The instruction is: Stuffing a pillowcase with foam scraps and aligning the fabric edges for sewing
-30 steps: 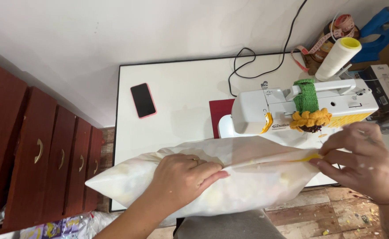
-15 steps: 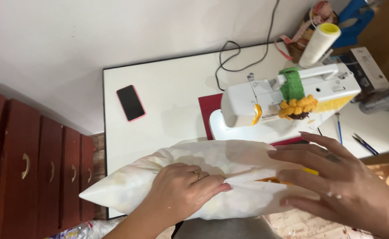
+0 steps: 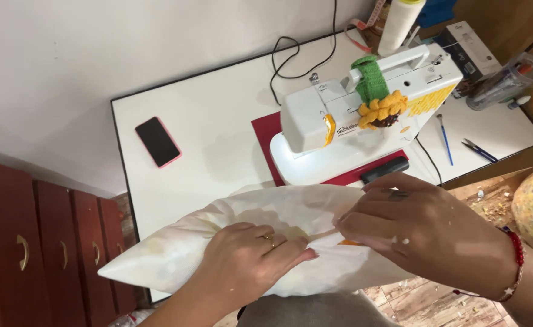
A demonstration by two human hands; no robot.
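Note:
A stuffed white pillow (image 3: pixel 175 248) lies across the near edge of the white table (image 3: pixel 218 115). My left hand (image 3: pixel 248 260) presses on its middle and pinches the fabric along the seam. My right hand (image 3: pixel 430 227) grips the same seam just to the right, the fingertips of both hands almost meeting. Something orange shows under the right fingers. A white sewing machine (image 3: pixel 363 115) with a green band and a knitted yellow flower stands on a red mat behind the pillow.
A pink-cased phone (image 3: pixel 158 142) lies on the table's left part. A black cable (image 3: pixel 290 60) runs to the wall. A large thread spool (image 3: pixel 399 24), a box, pens (image 3: pixel 445 139) and a clear case sit at the right. Dark red drawers (image 3: pixel 30 248) stand at left.
My right hand slid left along the pillow's seam, from its right end toward my left hand. The camera view shifted, so the table and machine sit further right and higher.

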